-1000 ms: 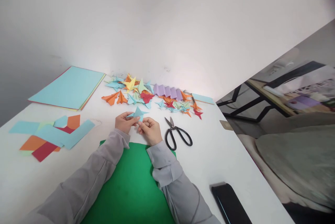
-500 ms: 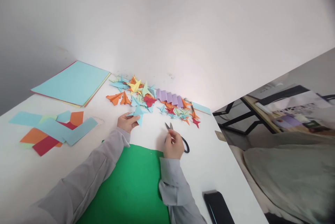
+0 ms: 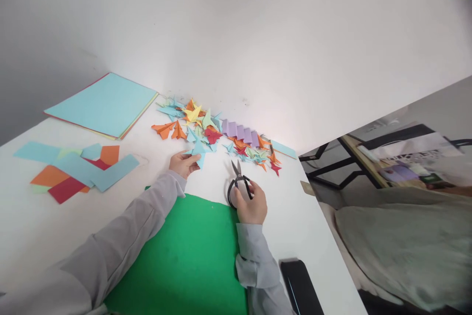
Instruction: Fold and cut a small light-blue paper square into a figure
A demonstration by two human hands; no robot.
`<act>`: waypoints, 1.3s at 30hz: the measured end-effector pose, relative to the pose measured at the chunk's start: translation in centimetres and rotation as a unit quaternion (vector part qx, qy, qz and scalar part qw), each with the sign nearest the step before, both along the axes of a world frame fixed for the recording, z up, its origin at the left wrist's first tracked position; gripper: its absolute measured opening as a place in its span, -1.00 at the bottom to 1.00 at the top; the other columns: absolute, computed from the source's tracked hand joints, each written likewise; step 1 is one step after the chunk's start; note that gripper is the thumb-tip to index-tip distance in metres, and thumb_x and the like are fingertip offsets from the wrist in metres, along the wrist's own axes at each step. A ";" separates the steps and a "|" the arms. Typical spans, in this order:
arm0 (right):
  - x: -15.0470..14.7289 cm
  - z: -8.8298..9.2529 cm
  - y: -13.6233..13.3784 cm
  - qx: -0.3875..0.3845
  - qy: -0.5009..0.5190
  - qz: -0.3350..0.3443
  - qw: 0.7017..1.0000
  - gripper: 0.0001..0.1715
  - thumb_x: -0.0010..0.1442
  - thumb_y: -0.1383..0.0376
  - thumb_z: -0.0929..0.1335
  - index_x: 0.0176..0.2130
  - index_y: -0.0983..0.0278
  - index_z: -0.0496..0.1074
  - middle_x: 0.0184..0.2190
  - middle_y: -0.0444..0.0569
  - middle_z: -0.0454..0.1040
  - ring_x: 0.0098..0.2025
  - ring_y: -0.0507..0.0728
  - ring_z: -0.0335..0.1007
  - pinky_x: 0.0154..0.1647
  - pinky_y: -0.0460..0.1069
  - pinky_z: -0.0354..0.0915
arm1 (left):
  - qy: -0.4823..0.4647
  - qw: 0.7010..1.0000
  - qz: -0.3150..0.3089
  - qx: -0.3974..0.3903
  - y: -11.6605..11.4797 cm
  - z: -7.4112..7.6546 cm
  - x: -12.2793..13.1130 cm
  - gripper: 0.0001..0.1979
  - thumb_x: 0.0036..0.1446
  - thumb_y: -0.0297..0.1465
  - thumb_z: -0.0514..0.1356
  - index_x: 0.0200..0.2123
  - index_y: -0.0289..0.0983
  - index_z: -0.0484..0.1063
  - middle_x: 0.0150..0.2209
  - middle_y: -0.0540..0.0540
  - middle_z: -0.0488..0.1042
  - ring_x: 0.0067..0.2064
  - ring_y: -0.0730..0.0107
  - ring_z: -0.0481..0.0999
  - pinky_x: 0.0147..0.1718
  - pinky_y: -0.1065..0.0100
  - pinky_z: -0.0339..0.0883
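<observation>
My left hand point(image 3: 181, 163) pinches a light-blue folded paper shape point(image 3: 199, 149) and holds it at the near edge of a pile of folded paper shapes point(image 3: 212, 132) on the white table point(image 3: 37, 226). To its right, my right hand point(image 3: 251, 204) grips the black handles of a pair of scissors point(image 3: 238, 179), whose blades point away from me. A green sheet point(image 3: 191, 261) lies under my forearms.
A stack of coloured paper with a light-blue top sheet point(image 3: 103, 105) lies at the back left. Cut paper strips point(image 3: 79, 171) lie to the left. A black phone point(image 3: 300, 286) sits near the table's right edge. A pleated purple paper point(image 3: 241, 132) lies by the wall.
My right hand let go of the blue shape, reached right and took up the scissors. My left hand carried the blue shape toward the pile.
</observation>
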State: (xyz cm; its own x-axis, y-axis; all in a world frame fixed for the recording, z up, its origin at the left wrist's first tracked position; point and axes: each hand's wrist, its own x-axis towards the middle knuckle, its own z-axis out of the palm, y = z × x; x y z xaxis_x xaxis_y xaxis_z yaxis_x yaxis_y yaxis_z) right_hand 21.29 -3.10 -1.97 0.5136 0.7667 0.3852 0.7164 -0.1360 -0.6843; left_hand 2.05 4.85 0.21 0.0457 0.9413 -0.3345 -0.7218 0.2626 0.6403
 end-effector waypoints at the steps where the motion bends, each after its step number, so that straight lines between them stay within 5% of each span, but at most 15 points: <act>1: -0.8 0.6 0.1 0.039 0.085 0.013 0.996 -0.35 -0.18 0.14 0.41 -0.09 0.35 0.30 -0.31 0.04 0.38 -0.28 0.17 0.34 -0.21 0.10 0.25 | 0.002 1.000 -0.002 -0.002 0.0 0.0 0.0 -0.69 -0.45 -0.50 0.39 -0.52 -0.39 0.40 -0.59 -0.05 0.47 -0.56 0.43 0.46 -0.58 0.39 0.37; 4: -3.7 2.2 0.2 0.093 0.381 0.090 0.915 -0.34 -0.17 0.13 0.41 -0.07 0.24 0.24 -0.45 -0.14 0.33 -0.45 0.03 0.31 -0.42 -0.03 0.27 | 0.011 1.000 -0.005 -0.004 -0.1 0.1 0.1 -0.67 -0.47 -0.48 0.40 -0.52 -0.38 0.39 -0.61 -0.02 0.45 -0.63 0.48 0.40 -0.71 0.46 0.27; 8: -6.6 3.4 -0.7 -0.073 0.619 0.248 0.742 -0.57 -0.08 0.13 0.36 -0.19 0.27 0.34 -0.49 -0.13 0.31 -0.59 -0.06 0.17 -0.68 -0.15 0.09 | 0.019 1.000 -0.004 0.010 -0.3 0.2 0.1 -0.68 -0.46 -0.44 0.41 -0.55 -0.38 0.39 -0.65 0.02 0.42 -0.67 0.55 0.34 -0.75 0.50 0.23; 10: -7.3 3.5 -1.3 -0.112 0.648 0.280 0.699 -0.58 -0.12 0.26 0.38 -0.18 0.25 0.36 -0.52 -0.17 0.26 -0.61 -0.07 0.12 -0.71 -0.16 0.06 | 0.017 1.000 -0.004 0.026 -0.4 0.4 0.1 -0.69 -0.44 -0.42 0.41 -0.54 -0.37 0.40 -0.63 0.02 0.43 -0.65 0.56 0.36 -0.72 0.49 0.26; 12: -7.5 3.3 -1.8 -0.112 0.657 0.289 0.687 -0.53 -0.19 0.34 0.40 -0.19 0.23 0.37 -0.48 -0.15 0.30 -0.56 -0.03 0.20 -0.70 -0.16 0.12 | 0.020 0.999 -0.012 0.036 -0.5 0.5 0.2 -0.69 -0.44 -0.41 0.41 -0.55 -0.36 0.40 -0.64 0.03 0.42 -0.66 0.56 0.35 -0.71 0.48 0.28; 17: -7.2 2.5 -2.3 -0.118 0.639 0.326 0.687 -0.60 -0.10 0.23 0.40 -0.20 0.25 0.38 -0.50 -0.13 0.33 -0.63 -0.02 0.23 -0.82 -0.16 0.11 | 0.026 0.999 -0.021 0.032 -0.8 1.0 0.2 -0.68 -0.47 -0.41 0.41 -0.55 -0.37 0.41 -0.63 0.00 0.44 -0.65 0.54 0.36 -0.72 0.47 0.29; 22: -7.0 2.0 -3.0 -0.101 0.572 0.331 0.744 -0.56 0.08 0.14 0.31 -0.05 0.25 0.32 -0.51 -0.14 0.32 -0.66 -0.03 0.26 -0.81 -0.15 0.19 | 0.033 0.999 -0.015 0.029 -0.9 1.3 0.4 -0.65 -0.51 -0.41 0.42 -0.56 -0.37 0.39 -0.64 0.00 0.44 -0.66 0.52 0.36 -0.73 0.45 0.29; 29: -7.3 3.4 -3.6 -0.146 0.471 0.294 0.819 -0.47 0.07 0.08 0.32 -0.02 0.31 0.34 -0.71 -0.22 0.27 -0.76 -0.05 0.18 -0.79 -0.15 0.16 | 0.050 0.998 -0.008 0.031 -1.2 1.2 0.8 -0.66 -0.50 -0.41 0.41 -0.54 -0.36 0.40 -0.62 0.00 0.46 -0.65 0.51 0.37 -0.75 0.47 0.24; 39: -7.5 3.5 -3.8 -0.161 0.392 0.264 0.866 -0.48 0.06 0.05 0.32 -0.07 0.32 0.41 -0.76 -0.23 0.23 -0.78 -0.06 0.12 -0.83 -0.16 0.12 | 0.063 0.997 -0.008 0.041 -1.5 0.9 1.1 -0.69 -0.48 -0.41 0.41 -0.58 -0.36 0.40 -0.65 0.01 0.42 -0.66 0.53 0.34 -0.76 0.48 0.19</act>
